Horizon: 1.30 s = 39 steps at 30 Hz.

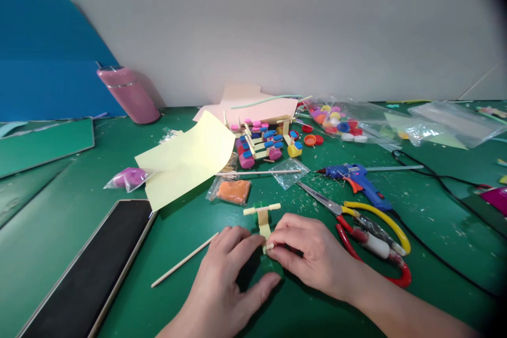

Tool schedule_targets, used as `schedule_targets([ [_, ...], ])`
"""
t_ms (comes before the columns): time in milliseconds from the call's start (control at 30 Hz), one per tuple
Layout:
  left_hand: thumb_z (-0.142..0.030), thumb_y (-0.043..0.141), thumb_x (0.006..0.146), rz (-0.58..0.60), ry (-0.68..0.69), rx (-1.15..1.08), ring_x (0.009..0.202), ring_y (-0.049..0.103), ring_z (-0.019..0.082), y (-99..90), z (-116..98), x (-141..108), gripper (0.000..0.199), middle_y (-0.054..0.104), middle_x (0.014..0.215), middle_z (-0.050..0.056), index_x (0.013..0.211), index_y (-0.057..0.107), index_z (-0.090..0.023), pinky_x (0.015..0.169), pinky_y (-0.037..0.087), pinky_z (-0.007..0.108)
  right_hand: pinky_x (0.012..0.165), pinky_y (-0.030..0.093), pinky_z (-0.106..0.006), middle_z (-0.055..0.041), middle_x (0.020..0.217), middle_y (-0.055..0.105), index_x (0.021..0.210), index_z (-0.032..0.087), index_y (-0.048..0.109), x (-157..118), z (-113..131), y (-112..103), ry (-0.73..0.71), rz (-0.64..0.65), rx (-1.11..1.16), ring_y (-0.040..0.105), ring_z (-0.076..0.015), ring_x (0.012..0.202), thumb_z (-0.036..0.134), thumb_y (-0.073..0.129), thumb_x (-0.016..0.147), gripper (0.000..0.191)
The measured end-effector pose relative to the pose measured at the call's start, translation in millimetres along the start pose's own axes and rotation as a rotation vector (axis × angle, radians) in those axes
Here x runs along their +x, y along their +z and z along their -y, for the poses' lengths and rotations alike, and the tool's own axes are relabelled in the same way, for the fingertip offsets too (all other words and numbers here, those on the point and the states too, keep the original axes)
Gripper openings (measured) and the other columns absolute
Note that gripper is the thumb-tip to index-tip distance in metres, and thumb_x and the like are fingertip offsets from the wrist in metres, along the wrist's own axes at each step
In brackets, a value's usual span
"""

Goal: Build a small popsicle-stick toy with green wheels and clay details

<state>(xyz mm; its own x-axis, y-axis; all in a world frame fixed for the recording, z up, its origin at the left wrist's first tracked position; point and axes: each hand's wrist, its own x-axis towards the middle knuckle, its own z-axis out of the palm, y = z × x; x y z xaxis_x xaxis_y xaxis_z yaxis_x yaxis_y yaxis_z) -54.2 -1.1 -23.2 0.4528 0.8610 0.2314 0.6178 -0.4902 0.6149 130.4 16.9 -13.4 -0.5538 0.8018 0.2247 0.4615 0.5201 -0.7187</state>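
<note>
On the green table in front of me lies a small craft-stick frame [263, 223], with a pale short rod [261, 209] across its far end. My left hand [233, 269] steadies the near end, its index fingertip on the frame and its thumb set apart below. Dark green translucent material shows between them, its kind unclear. My right hand [307, 245] pinches a short wooden stick [270, 246] against the same end. Fingers partly hide this contact. A thin wooden stick [184, 260] lies left of my left hand.
Scissors [366, 237] and a blue glue gun [352, 177] with a black cord lie right. A phone [87, 269] lies left, yellow paper [188, 161] beyond it. Farther back are assembled toy pieces [261, 142], bagged bottle caps [336, 119] and a pink tumbler [129, 95].
</note>
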Motion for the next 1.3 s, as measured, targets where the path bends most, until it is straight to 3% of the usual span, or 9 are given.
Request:
schedule_targets([
  [1300, -0.033, 0.06, 0.076, 0.009, -0.009, 0.006, 0.076, 0.058, 0.021, -0.5, -0.1, 1.7, 0.026, 0.059, 0.085, 0.006, 0.099, 0.057, -0.021, 0.066, 0.051, 0.036, 0.065, 0.042, -0.022, -0.0026, 0.081, 0.057, 0.087, 0.017, 0.064, -0.7, 0.5, 0.3, 0.001, 0.004, -0.012, 0.055, -0.0121, 0.073, 0.021, 0.05, 0.087, 0.014],
])
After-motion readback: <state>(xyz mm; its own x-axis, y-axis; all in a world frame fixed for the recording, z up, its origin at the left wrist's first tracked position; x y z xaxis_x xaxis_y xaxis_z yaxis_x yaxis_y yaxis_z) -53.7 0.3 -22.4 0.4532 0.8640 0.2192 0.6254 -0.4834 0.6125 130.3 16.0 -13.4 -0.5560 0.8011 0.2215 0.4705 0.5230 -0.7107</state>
